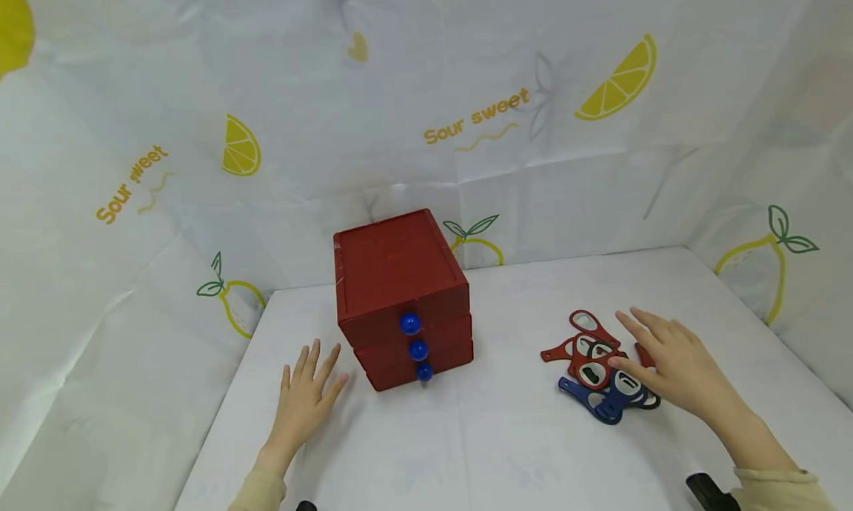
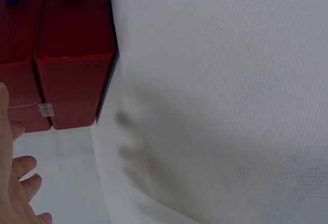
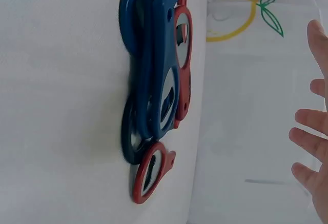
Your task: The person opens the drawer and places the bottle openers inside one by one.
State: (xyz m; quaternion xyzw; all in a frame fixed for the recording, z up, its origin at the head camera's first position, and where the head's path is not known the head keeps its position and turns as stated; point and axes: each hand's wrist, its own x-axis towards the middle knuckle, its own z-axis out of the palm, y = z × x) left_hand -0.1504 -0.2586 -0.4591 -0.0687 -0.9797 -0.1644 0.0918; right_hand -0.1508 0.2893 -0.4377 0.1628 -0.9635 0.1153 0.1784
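Observation:
A red box of small drawers point(image 1: 400, 266) with round blue knobs point(image 1: 410, 324) down its front stands left of the table's middle. My left hand point(image 1: 303, 411) hovers beside its lower left corner, fingers spread, holding nothing. To the right lies a loose pile of red and blue bottle openers, with a red opener point(image 1: 593, 375) and a blue opener point(image 1: 609, 403) near its front. Each has a metal plate with a cut-out. Over the pile's right side hangs my right hand point(image 1: 686, 374), its fingers extended and empty. The right wrist view shows a gap between this hand and the openers.
A white cloth covers the table point(image 1: 506, 429). Behind and at both sides rise white sheet walls point(image 1: 300, 74) printed with lemons and lettering. The drawer box stands near the back wall. Black objects point(image 1: 711, 492) show at the bottom edge near the sleeves.

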